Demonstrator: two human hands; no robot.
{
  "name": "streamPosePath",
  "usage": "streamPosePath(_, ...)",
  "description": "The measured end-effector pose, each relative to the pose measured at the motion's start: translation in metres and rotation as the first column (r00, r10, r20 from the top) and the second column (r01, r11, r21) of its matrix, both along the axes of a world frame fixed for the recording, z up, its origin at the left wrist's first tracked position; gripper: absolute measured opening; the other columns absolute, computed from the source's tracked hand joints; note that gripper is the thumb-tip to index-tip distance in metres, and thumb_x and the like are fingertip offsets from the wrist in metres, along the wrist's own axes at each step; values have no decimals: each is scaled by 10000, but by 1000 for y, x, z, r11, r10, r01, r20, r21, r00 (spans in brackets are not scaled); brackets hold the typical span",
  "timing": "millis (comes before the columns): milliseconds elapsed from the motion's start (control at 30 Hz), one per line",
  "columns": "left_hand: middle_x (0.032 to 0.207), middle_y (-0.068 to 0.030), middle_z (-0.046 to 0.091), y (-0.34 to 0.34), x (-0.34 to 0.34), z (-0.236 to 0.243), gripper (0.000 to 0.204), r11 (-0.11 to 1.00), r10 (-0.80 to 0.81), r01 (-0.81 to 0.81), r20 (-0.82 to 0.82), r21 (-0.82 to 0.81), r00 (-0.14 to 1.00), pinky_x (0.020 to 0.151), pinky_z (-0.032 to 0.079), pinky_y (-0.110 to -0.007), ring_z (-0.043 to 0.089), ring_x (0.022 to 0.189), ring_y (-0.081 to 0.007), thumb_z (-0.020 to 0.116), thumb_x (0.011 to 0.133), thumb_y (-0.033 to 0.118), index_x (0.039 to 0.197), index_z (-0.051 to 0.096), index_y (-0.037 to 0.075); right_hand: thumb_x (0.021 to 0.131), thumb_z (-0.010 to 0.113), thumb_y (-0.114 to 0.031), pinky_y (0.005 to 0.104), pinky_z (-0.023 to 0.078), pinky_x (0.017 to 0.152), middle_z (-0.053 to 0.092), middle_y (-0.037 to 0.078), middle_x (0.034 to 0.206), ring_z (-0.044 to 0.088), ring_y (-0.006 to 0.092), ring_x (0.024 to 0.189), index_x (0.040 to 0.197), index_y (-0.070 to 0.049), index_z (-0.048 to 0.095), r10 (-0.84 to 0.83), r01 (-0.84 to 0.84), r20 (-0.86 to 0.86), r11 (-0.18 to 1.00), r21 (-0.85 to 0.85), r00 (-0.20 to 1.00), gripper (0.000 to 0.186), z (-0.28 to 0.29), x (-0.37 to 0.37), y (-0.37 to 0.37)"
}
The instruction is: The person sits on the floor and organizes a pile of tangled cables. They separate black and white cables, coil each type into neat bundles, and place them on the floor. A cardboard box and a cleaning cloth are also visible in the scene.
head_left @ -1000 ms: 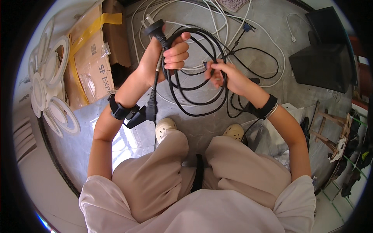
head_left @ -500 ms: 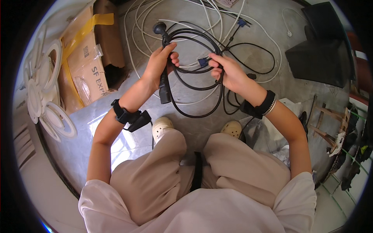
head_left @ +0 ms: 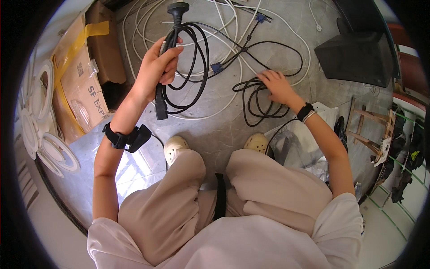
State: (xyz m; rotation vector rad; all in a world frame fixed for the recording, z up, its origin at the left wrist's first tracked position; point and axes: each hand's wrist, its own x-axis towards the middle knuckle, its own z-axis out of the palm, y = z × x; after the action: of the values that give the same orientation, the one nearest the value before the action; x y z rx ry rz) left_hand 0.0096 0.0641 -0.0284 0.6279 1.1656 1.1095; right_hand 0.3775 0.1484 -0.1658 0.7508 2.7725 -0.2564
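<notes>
Black cable (head_left: 173, 35) fills our clenched left hand (head_left: 156, 67); right of it, roomy floor (head_left: 221, 127), then our right hand (head_left: 282, 88), grip unclear.

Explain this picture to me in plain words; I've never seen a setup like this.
There is no robot here: a person works bare-handed. The curved, round-edged picture comes from a fisheye camera worn on that person's head, looking down.

The left hand holds a coiled black power cord, its plug at the top and its connector hanging below. The right hand is at some black cable loops; whether it grips them is unclear.

On the grey floor also lie white cables and a blue cable connector. A cardboard box stands at the left.
</notes>
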Motion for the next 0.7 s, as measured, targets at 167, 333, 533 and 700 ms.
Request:
streamPosePath(167,532,54,332,1,4,-5,196,996,-70,68,-39,-54,997,344,185,-205,254,366,-26,545,859,127,1031,484,57,605,654,-31,384,344,935,465,114,1152,447,289,1088,1215,-48,434,0,13,-130,995,101,992,648,-28,-2,-9)
streamPosePath(333,553,60,370,-6,5,-5,218,988,-153,146,-210,-49,966,363,190,-194,283,409,-14,579,831,125,1031,513,71,615,678,-71,357,398,854,494,90,973,489,264,965,1037,-26,516,-24,30,-74,996,83,997,455,-32,-12,-3)
streamPosePath(533,658,49,478,-12,10,-12,361,966,-220,257,-428,29,877,440,256,-163,360,513,0,605,819,140,1166,515,93,623,709,-127,354,468,713,542,109,848,558,270,840,937,-28,505,96,-95,-81,995,15,992,388,-17,-26,-3)
streamPosePath(700,754,-22,621,-11,15,-26,354,961,-245,273,-362,28,899,520,404,-206,518,645,-53,685,764,207,1012,525,11,653,686,-131,377,480,648,586,112,723,607,282,710,892,-31,462,249,-261,-120,959,-107,961,343,17,-52,-17)
